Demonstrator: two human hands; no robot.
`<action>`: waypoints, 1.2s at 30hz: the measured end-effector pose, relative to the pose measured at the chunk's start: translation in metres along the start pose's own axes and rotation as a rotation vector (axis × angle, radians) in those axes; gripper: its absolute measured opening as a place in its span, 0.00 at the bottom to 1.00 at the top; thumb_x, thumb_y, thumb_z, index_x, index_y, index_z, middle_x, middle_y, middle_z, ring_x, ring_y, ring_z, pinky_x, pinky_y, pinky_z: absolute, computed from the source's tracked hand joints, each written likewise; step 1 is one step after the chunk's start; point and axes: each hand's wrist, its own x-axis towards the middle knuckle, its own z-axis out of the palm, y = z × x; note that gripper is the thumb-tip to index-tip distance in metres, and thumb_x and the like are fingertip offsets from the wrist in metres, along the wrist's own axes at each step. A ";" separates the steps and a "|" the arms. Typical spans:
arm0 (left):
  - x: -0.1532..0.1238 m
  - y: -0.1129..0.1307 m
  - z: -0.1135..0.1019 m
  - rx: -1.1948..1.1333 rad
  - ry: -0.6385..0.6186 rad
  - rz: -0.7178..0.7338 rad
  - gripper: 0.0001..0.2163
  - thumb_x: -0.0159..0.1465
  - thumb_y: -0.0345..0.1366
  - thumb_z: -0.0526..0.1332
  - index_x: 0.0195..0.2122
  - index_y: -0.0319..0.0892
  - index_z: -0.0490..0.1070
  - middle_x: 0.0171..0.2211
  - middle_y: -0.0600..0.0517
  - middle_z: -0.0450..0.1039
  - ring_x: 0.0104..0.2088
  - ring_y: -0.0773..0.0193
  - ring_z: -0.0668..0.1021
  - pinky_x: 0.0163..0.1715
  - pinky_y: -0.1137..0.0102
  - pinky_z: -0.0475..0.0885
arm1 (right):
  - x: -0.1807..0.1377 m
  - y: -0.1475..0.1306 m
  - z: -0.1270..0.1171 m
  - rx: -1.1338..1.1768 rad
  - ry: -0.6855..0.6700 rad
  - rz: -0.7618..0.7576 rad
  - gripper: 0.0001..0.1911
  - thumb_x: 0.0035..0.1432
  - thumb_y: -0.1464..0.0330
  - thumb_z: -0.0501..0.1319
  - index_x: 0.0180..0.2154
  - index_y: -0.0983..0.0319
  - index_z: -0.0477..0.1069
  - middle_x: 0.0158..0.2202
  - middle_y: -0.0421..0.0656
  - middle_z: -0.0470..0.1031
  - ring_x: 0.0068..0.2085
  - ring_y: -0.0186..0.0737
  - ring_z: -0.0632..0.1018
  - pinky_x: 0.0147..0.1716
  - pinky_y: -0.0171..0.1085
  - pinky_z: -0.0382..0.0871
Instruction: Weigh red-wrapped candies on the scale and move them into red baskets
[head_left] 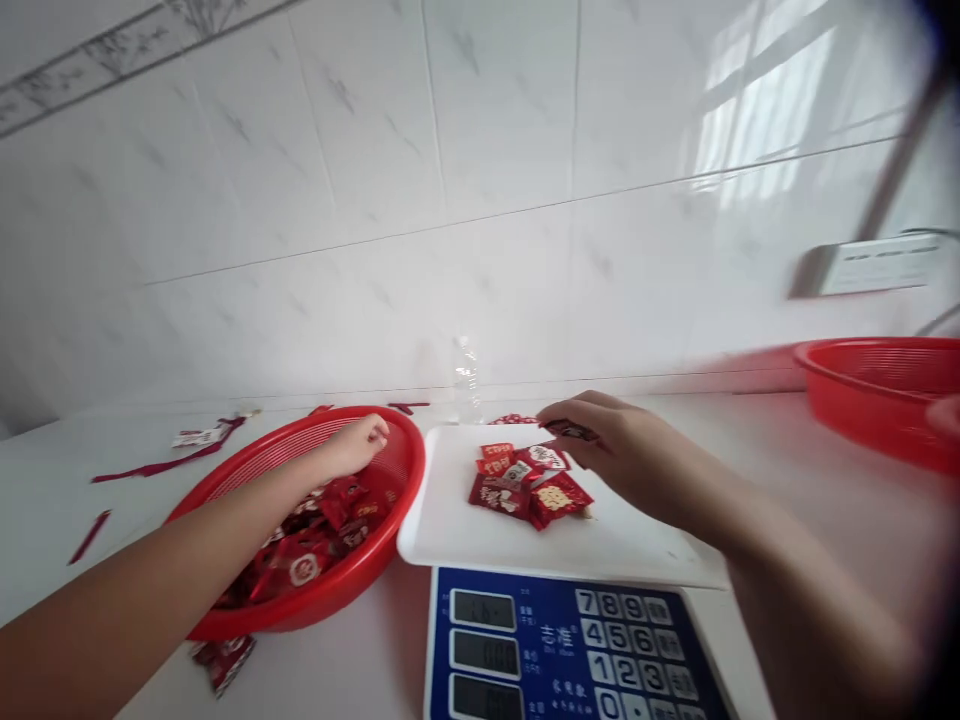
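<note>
My left hand (358,444) is over the far right part of a red plastic basket (415,480), its fingers curled closed with nothing showing in them. Many small red snack packets (304,568) lie heaped in the basket, partly hidden by my left forearm. My right hand (607,430) is above the white weighing tray (465,545) of a digital scale, pinching a dark red snack packet (571,430). Beneath and left of it, several red and orange packets (525,480) lie in a loose pile on the tray.
The scale's blue panel (555,640) with displays and keys faces me. A second red basket (877,400) stands at right. A clear bottle (465,380) is by the tiled wall. Dark red ribbon (172,460) and a stray packet (223,660) lie on the white table.
</note>
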 end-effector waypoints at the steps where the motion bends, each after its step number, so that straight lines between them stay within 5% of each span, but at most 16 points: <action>1: -0.004 -0.011 0.000 0.023 -0.042 -0.024 0.09 0.62 0.33 0.52 0.42 0.41 0.65 0.41 0.47 0.76 0.41 0.59 0.78 0.40 0.67 0.71 | 0.000 0.001 0.002 -0.001 0.009 -0.020 0.13 0.61 0.66 0.53 0.46 0.54 0.72 0.46 0.43 0.74 0.39 0.39 0.77 0.37 0.38 0.70; 5: -0.022 -0.034 0.002 0.116 -0.233 -0.056 0.09 0.54 0.36 0.62 0.36 0.42 0.70 0.38 0.49 0.77 0.38 0.58 0.78 0.36 0.70 0.70 | 0.001 0.006 0.009 -0.011 0.001 -0.030 0.15 0.62 0.61 0.51 0.46 0.53 0.72 0.46 0.43 0.75 0.40 0.43 0.77 0.37 0.41 0.71; 12: -0.030 -0.027 0.017 0.215 -0.401 0.018 0.11 0.51 0.41 0.65 0.34 0.45 0.73 0.36 0.51 0.77 0.35 0.55 0.78 0.32 0.68 0.69 | 0.002 0.009 0.019 -0.045 -0.007 -0.017 0.17 0.61 0.58 0.50 0.45 0.52 0.72 0.47 0.43 0.75 0.41 0.48 0.77 0.38 0.46 0.71; 23: -0.028 -0.028 0.027 0.309 -0.323 0.010 0.08 0.51 0.38 0.65 0.31 0.43 0.69 0.34 0.49 0.74 0.32 0.56 0.76 0.28 0.68 0.68 | 0.005 0.009 0.024 -0.064 -0.012 -0.034 0.16 0.59 0.59 0.50 0.44 0.52 0.73 0.45 0.44 0.76 0.39 0.48 0.79 0.32 0.43 0.73; 28: -0.025 -0.035 0.018 0.228 -0.258 0.020 0.12 0.50 0.28 0.63 0.36 0.44 0.69 0.36 0.50 0.73 0.34 0.57 0.75 0.29 0.70 0.67 | 0.003 0.010 0.025 -0.062 0.001 -0.035 0.16 0.60 0.59 0.50 0.44 0.52 0.73 0.46 0.45 0.76 0.38 0.47 0.79 0.33 0.42 0.72; 36: -0.025 -0.042 -0.004 0.083 -0.148 -0.010 0.03 0.57 0.33 0.59 0.33 0.44 0.68 0.31 0.53 0.71 0.31 0.63 0.73 0.28 0.73 0.66 | 0.004 0.006 0.021 -0.049 -0.056 0.019 0.19 0.58 0.58 0.49 0.45 0.53 0.73 0.47 0.45 0.75 0.43 0.49 0.78 0.37 0.45 0.72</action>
